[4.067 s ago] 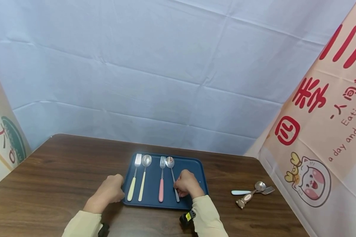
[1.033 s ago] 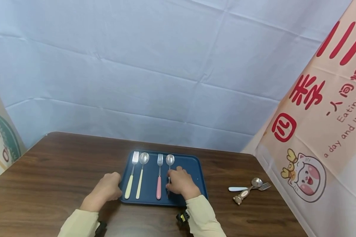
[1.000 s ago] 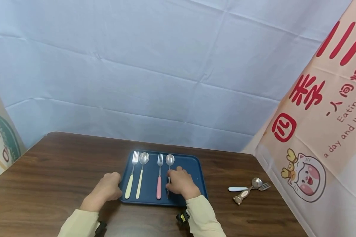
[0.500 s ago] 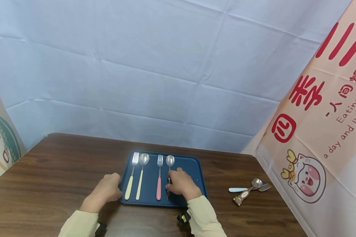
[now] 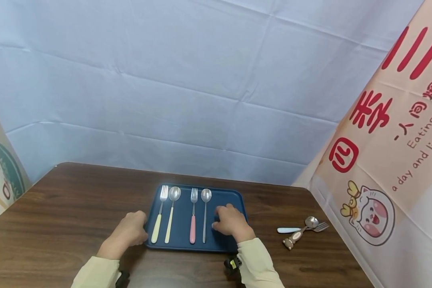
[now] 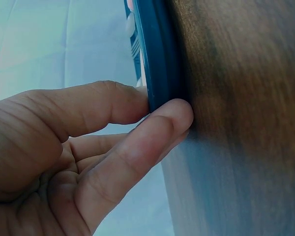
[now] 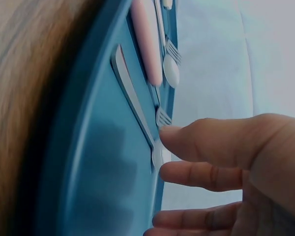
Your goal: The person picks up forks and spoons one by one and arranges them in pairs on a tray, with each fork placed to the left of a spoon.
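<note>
Head view: four utensils (image 5: 193, 229) laid on tray (image 5: 227, 197); crossed spoon (image 5: 297, 235) and fork (image 5: 288, 230) (on bench (image 5: 75, 208)) apparently remaining. Left hand (image 5: 130, 229) pinches tray; right hand (image 5: 232, 222) released, empty.

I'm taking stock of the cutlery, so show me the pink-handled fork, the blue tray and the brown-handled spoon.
Pink-handled fork (image 5: 193, 225): head view, on its handle.
Blue tray (image 5: 226, 196): head view, on its bare base.
Brown-handled spoon (image 5: 297, 236): head view, on its handle.

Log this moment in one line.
left hand: pinches tray | right hand: empty, over tray | on tray: yellow-handled fork, yellow-handled spoon, pink-handled fork, metal spoon | table: brown-handled spoon crossing blue-handled fork
</note>
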